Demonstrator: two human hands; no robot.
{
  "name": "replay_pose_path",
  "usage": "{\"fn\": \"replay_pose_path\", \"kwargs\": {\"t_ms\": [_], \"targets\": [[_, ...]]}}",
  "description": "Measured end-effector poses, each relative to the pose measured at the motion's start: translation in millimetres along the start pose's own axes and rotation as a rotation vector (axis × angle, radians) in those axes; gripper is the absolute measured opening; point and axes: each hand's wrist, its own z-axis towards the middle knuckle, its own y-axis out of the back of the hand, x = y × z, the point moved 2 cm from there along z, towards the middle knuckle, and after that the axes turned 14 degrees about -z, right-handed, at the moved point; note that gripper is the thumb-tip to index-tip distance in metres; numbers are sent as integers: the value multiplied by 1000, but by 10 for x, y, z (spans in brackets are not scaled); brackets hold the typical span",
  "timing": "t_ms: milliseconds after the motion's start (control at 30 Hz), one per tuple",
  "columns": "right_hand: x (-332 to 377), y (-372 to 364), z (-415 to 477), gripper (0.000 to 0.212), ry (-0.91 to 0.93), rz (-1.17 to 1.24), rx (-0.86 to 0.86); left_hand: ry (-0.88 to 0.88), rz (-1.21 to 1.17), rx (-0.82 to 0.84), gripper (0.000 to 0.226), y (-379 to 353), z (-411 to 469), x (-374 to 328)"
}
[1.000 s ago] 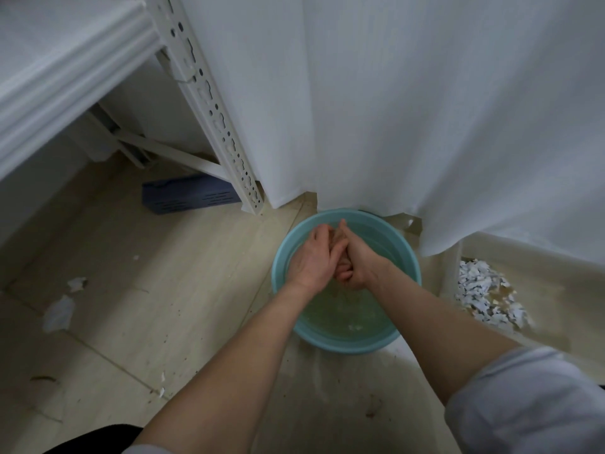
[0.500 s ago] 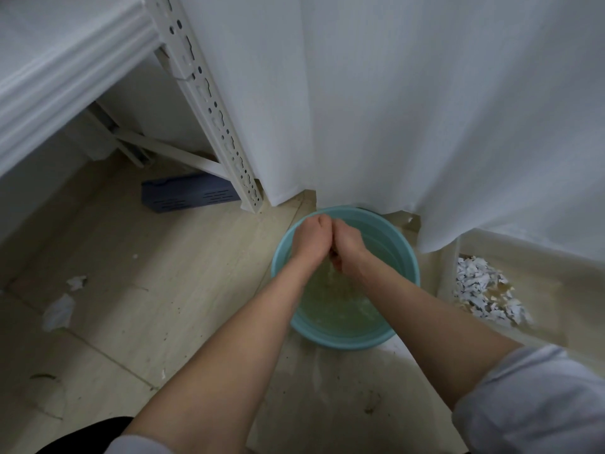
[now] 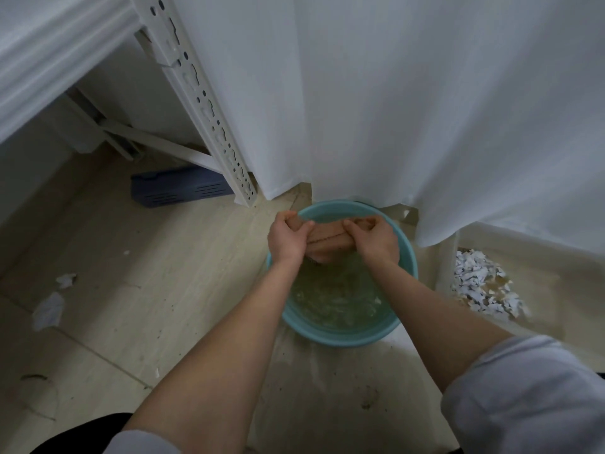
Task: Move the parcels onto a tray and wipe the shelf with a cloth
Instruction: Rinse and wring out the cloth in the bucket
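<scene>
Fingers of both hands were curled tight round a rolled cloth, one hand at each end, at centre frame.

1. Curtain: white, hanging across the upper centre and right, with its hem just behind the basin.
2. Floor: pale boards across the lower left, speckled with dirt.
3. Shelf: white board at upper left, only its edge and part of its top in view, carried on a perforated upright. No sign of wiping could be read from it.
4. Basin: teal and round, on the floor at centre right, holding murky water.
5. Slotted blue box: on the floor under the shelf, left of centre. Whether it served as the tray could not be told.
6. Paper scraps: a white heap at right, beside the basin; loose bits lay at far left.
7. Left hand and right hand: apart, each gripping one cloth end above the basin's far rim.
8. Cloth: pinkish tan, rolled, stretched between the hands just above the water.

Progress, as judged: the cloth was being wrung, so wiping was yet to come. Parcels were nowhere in view, so their move to a tray could not be confirmed.
</scene>
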Motion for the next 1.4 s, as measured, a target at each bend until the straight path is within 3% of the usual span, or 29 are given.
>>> {"fn": "replay_pose_path", "kwargs": {"t_ms": [133, 200, 267, 300, 333, 433, 567, 700, 800, 900, 967, 1067, 1133, 1267, 1400], "targets": [[-254, -134, 27, 58, 107, -430, 148, -11, 716, 325, 52, -62, 11, 390], [-383, -331, 12, 64, 247, -705, 380, -51, 961, 549, 60, -127, -15, 670], [-488, -544, -65, 59, 340, -889, 697, -65, 1082, 866, 66, -232, -100, 917], [-515, -597, -90, 59, 347, -933, 760, -35, 1115, 972, 64, -258, -139, 985], [-524, -614, -83, 61, 332, -946, 748, -9, 1135, 993, 59, -267, -140, 1023], [-495, -550, 2, 60, 304, -943, 467, -101, 1249, 794, 45, -217, -51, 1014], [-495, -680, 6, 57, 304, -937, 635, -91, 1289, 879, 45, -266, -138, 1024], [-534, -627, 33, 59, 261, -962, 534, -64, 1294, 674, 44, -239, -91, 1009], [-531, -621, 35, 69, 277, -883, 628, -36, 1267, 730, 44, -271, -149, 995], [-489, -595, -3, 76, 338, -876, 571, -82, 1094, 664, 31, -317, -196, 871], [-446, -551, -17, 77, 367, -797, 546, -58, 780, 519, 25, -306, -132, 711], [-376, -453, -4, 58, 310, -454, 539, 1, 280, 398, 22, -313, -55, 389], [-322, -361, -19, 39, 250, -228, 483, 28, 35, 376, 23, -314, -72, 134], [-190, -185, -123, 11, 137, 178, 471, 273, -546, 458, 18, -302, -119, -264], [-172, -47, -134, 24, 37, 335, 479, 445, -845, 434, 11, -133, -88, -451]]}}
